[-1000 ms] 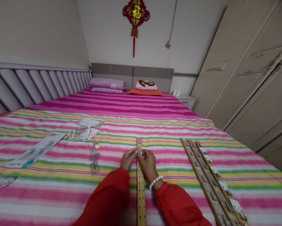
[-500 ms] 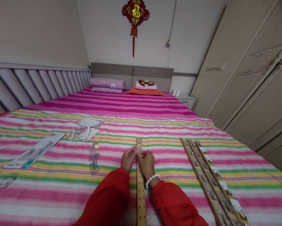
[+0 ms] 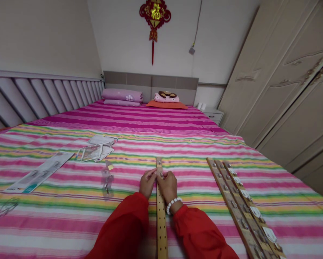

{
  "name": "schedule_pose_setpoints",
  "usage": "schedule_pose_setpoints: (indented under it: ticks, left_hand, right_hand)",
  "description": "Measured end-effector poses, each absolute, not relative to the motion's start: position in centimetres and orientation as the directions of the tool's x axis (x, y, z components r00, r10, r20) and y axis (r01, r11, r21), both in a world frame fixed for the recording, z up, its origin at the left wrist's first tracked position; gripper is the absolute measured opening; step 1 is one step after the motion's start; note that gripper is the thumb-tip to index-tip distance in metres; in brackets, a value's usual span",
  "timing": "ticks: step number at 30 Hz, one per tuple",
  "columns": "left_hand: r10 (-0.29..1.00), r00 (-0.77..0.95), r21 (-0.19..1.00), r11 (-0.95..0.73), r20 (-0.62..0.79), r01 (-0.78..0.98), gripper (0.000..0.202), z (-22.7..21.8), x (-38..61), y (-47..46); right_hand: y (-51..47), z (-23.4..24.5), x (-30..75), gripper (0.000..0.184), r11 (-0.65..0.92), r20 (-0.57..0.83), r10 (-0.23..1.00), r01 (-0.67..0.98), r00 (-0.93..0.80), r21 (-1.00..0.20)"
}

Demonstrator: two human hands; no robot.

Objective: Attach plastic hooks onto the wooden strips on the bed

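A narrow wooden strip (image 3: 161,230) with rows of small dark holes lies lengthwise on the striped bedsheet, straight in front of me. Near its far end sits a small metal fitting (image 3: 159,162). My left hand (image 3: 147,182) is at the strip's left edge, thumb and fingertips pinched together. From the right, my right hand (image 3: 167,185) bends over the strip, its fingers closed at a second small metal piece (image 3: 161,175). The fingertips of both hands nearly meet there. What exactly they pinch is too small and partly hidden to make out.
To the right lie several wooden strips (image 3: 233,203) bearing metal fittings and white pieces. On the left are a clear plastic bag with small metal parts (image 3: 107,181), a pile of packets (image 3: 99,148), a long flat package (image 3: 39,173) and a thin coiled loop (image 3: 5,208).
Both hands stay at the same spot on the strip, with only slight shifts of the fingers. Nothing else has visibly moved.
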State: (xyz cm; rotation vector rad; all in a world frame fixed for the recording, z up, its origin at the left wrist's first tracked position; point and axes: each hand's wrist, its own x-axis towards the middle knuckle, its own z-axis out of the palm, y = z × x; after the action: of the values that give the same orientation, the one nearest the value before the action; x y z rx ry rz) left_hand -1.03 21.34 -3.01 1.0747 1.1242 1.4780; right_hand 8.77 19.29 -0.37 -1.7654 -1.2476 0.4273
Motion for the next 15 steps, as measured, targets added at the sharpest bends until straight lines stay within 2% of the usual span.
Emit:
schedule_pose_setpoints:
  ticks: [8, 15]
  left_hand:
    - [0.978, -0.135, 0.986, -0.164, 0.158, -0.039, 0.029, -3.41, -1.16, 21.59]
    - [0.981, -0.149, 0.991, -0.13, 0.128, -0.006, 0.036, -3.48, -1.12, 21.58]
  right_hand:
    - [19.53, -0.7, 9.08, 0.022, -0.042, 0.244, 0.876, 0.57, 0.416, -0.82]
    - [19.6, -0.86, 9.52, 0.023, -0.039, 0.189, 0.897, 0.498, 0.399, -0.866]
